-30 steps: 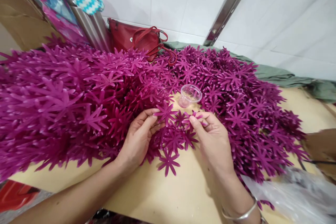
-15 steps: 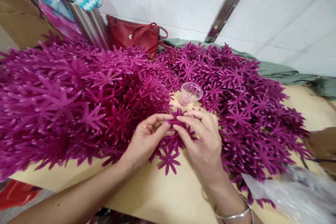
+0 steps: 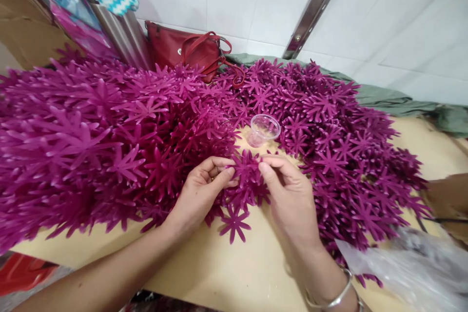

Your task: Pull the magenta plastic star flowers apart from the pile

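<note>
Between my hands is a purple flower-shaped petal piece (image 3: 246, 168) with narrow, rounded lobes. My left hand (image 3: 204, 183) pinches its left side between thumb and fingers. On the other side, my right hand (image 3: 287, 190) has thumb and forefinger closed at the piece's right edge. More petal pieces lie just beneath it, and a single purple flower piece (image 3: 234, 223) rests flat on the tan surface nearer to me. Just beyond my fingers stands a small clear plastic cup (image 3: 264, 129); its contents are hard to make out.
Large heaps of purple flower pieces (image 3: 87, 141) spread to the left and right (image 3: 336, 156) on a tan board (image 3: 219, 273). Behind them lies a red handbag (image 3: 183, 48) against the tiled wall. A clear plastic bag (image 3: 409, 268) is at the lower right.
My right hand has shifted rightward, its fingers drawing together at the petal piece's edge. The piece now shows its face between my hands. The left hand stays nearly in place.
</note>
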`<move>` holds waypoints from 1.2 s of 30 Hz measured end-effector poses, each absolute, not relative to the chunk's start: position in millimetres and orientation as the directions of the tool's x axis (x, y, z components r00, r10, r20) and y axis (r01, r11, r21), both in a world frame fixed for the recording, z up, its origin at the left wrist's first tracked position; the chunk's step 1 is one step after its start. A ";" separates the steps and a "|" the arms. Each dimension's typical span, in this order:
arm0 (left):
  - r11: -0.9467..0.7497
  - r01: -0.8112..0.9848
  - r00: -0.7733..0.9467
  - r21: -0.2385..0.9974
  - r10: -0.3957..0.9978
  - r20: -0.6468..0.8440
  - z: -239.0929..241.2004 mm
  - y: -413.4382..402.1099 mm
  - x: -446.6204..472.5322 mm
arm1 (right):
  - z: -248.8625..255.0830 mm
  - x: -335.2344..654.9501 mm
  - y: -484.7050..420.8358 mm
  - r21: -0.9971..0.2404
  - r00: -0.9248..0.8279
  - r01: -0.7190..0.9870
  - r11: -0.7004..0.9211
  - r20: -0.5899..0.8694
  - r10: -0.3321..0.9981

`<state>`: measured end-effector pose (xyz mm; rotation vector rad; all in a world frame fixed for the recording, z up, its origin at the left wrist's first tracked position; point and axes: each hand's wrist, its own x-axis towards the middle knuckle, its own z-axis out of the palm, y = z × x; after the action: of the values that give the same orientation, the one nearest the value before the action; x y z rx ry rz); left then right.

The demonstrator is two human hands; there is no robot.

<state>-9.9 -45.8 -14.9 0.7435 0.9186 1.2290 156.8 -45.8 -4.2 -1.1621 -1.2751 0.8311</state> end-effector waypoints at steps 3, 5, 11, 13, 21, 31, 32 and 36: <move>0.187 -0.477 0.010 0.859 0.978 -0.207 -15.4 -43.8 -10.8 | -5.9 159.8 -39.4 -0.971 0.217 -0.206 0.122 0.076 0.973; 0.169 -0.493 -0.029 0.853 0.977 -0.210 -14.7 -43.1 -11.2 | -5.6 164.7 -36.6 -0.971 0.192 -0.226 0.083 0.039 0.981; 0.134 -0.500 -0.062 0.855 0.980 -0.190 -10.5 -43.8 -11.4 | 0.0 174.8 -38.3 -0.747 0.067 0.586 0.314 0.430 0.900; 0.152 -0.481 -0.040 0.863 0.980 -0.195 -9.0 -44.4 -11.3 | 2.5 171.6 -41.0 -0.584 0.010 0.697 0.417 0.588 0.809; 0.253 -0.456 0.162 0.853 0.966 -0.200 -5.8 -48.0 -7.9 | 1.3 156.7 -49.6 -0.601 -0.101 0.592 0.537 0.606 0.789; 0.223 -0.406 0.128 0.886 0.974 -0.186 -2.8 -48.4 -5.7 | -1.1 157.4 -48.1 -0.644 -0.130 0.551 0.531 0.563 0.816; 0.217 -0.402 0.120 0.890 0.976 -0.183 -2.9 -48.4 -5.8 | -0.9 157.8 -47.7 -0.644 -0.133 0.549 0.532 0.561 0.817; 0.197 -0.388 0.099 0.900 0.980 -0.171 -4.9 -48.6 -7.7 | 0.3 158.6 -46.5 -0.638 -0.157 0.525 0.564 0.579 0.800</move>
<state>-7.7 -48.6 -4.9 0.8048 0.9485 1.1932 158.6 -46.5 0.3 -1.0857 -1.8258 0.3558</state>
